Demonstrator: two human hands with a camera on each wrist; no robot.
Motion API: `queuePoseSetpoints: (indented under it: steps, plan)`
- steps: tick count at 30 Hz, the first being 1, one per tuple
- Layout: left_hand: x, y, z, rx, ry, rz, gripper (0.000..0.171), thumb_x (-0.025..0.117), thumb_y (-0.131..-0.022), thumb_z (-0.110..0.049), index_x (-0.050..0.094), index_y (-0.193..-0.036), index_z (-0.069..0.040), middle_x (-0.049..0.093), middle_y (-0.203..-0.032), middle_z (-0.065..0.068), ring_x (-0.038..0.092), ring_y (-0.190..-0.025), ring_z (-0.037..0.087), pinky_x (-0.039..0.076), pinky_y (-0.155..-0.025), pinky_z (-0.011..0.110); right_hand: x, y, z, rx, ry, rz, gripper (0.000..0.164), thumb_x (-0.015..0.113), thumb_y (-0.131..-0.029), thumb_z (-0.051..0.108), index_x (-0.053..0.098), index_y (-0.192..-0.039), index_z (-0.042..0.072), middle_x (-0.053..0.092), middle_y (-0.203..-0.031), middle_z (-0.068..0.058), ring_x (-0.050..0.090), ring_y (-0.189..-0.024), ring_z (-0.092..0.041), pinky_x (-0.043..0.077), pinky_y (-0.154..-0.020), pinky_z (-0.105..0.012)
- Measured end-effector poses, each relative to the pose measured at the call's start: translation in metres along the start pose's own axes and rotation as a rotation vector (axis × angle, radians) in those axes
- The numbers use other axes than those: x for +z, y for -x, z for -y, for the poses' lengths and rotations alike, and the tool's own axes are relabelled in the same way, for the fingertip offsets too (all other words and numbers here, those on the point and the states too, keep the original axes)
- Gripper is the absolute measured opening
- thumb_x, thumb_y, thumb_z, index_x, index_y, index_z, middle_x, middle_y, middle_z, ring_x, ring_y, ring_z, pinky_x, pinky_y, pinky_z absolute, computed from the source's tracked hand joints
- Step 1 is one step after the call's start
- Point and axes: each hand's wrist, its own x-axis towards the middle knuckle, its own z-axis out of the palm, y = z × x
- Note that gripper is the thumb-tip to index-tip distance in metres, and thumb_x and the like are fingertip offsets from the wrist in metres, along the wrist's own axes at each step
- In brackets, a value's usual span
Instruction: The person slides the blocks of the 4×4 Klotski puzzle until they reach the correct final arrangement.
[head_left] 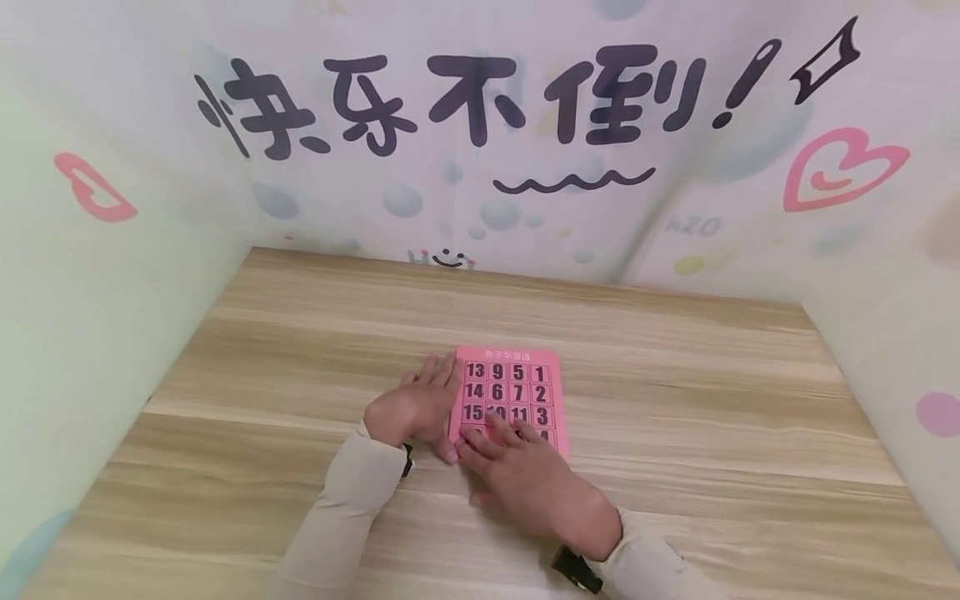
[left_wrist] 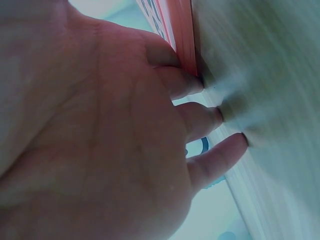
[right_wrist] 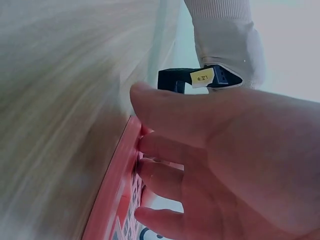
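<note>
A pink number sliding puzzle (head_left: 507, 355) lies flat on the wooden table, its black-numbered tiles facing up. The upper rows read 13, 9, 5, 1 and 14, 6, 7, 2; fingers cover much of the bottom row. Against the puzzle's left side rests my left hand (head_left: 420, 408), with its thumb by the near left corner. In the left wrist view, its fingertips (left_wrist: 235, 145) touch the tabletop next to the pink edge. My right hand (head_left: 528, 483) reaches over the near edge, fingers spread and slightly bent on the lower tiles. Its thumb (right_wrist: 155, 102) sticks out apart from the tiles.
The wood-grain table (head_left: 712, 400) extends around the puzzle. A printed cloth backdrop (head_left: 450, 200) with dark lettering stands along the back edge, and pale walls rise at both sides. Black straps (head_left: 576, 570) with devices sit at the wrists.
</note>
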Motion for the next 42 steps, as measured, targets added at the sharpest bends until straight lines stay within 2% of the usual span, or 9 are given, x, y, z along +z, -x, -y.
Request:
queuePoseSetpoints:
  steps: [29, 38, 42]
  plan:
    - [-0.002, 0.000, -0.002, 0.001, -0.003, 0.013, 0.129, 0.089, -0.068, -0.035, 0.002, -0.159, -0.003, -0.005, -0.167, 0.013, -0.007, -0.153, 0.034, 0.007, -0.124, 0.050, -0.011, 0.011, -0.011, 0.059, -0.113, 0.045, 0.056, 0.052, -0.099, 0.047, 0.048, -0.149, 0.022, 0.039, -0.157, 0.004, 0.031, -0.147, -0.032, 0.030, -0.118, -0.052]
    - [-0.001, 0.000, -0.001, 0.008, 0.002, 0.013, 0.130, 0.089, -0.068, -0.034, 0.002, -0.159, -0.003, -0.005, -0.167, 0.014, -0.007, -0.153, 0.035, 0.007, -0.124, 0.050, -0.012, 0.012, -0.015, 0.072, -0.108, 0.071, 0.055, 0.053, -0.098, 0.048, 0.049, -0.148, 0.023, 0.039, -0.157, 0.005, 0.034, -0.146, -0.033, 0.031, -0.117, -0.053]
    - [-0.001, 0.000, -0.001, 0.011, 0.003, 0.012, 0.131, 0.090, -0.067, -0.034, 0.001, -0.159, -0.002, -0.005, -0.167, 0.014, -0.006, -0.153, 0.035, 0.006, -0.124, 0.051, -0.012, 0.013, -0.015, 0.059, -0.101, 0.051, 0.055, 0.055, -0.098, 0.047, 0.050, -0.147, 0.023, 0.041, -0.156, 0.005, 0.035, -0.146, -0.032, 0.031, -0.117, -0.053]
